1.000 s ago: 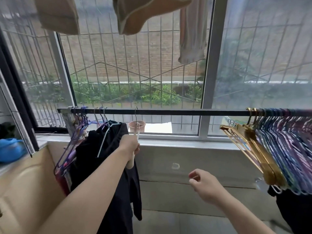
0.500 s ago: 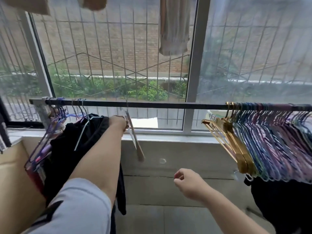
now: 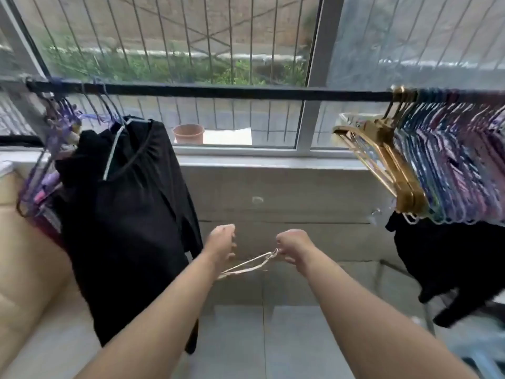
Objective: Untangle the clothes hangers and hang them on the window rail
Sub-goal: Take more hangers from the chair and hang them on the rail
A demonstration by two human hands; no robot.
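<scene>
A thin pale hanger (image 3: 247,265) lies nearly flat between my two hands, low in front of the wall under the window. My left hand (image 3: 220,246) grips its left end, and my right hand (image 3: 293,246) pinches its metal hook end. The black window rail (image 3: 232,92) runs across above them. On the rail's right end hang gold hangers (image 3: 382,160) and several coloured hangers (image 3: 459,160), packed together. At its left end hang purple hangers (image 3: 58,119).
A black garment (image 3: 131,214) hangs from the rail at left, close to my left arm. More dark cloth (image 3: 448,258) hangs below the right-hand hangers. A clay pot (image 3: 188,133) sits outside on the sill. Beige furniture (image 3: 24,269) stands at far left.
My left hand has come down from the rail with the pale hanger. My right hand has taken its hook end. The view has tilted down.
</scene>
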